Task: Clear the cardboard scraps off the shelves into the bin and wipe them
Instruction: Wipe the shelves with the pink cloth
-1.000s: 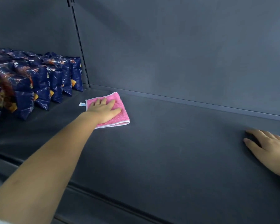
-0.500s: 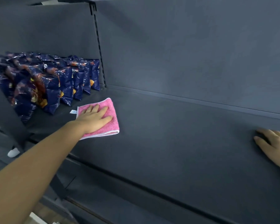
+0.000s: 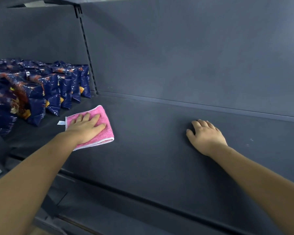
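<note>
A folded pink cloth [image 3: 105, 131] with a white hem and a small white tag lies flat on the dark grey shelf [image 3: 151, 150], left of the middle. My left hand [image 3: 87, 128] presses down on it with straight, spread fingers. To the right, my right hand [image 3: 205, 136] rests palm down on the bare shelf, its fingers loosely bent. No cardboard scraps or bin are in view.
Several dark blue snack bags [image 3: 41, 92] stand in a row at the shelf's left end, close to the cloth. A slotted upright [image 3: 87, 48] runs up the grey back panel. A lower shelf [image 3: 109, 214] lies below the front edge.
The view has swung right. My left hand has drawn the cloth away from the back wall towards the front. My right hand now shows fully, still resting on the shelf.
</note>
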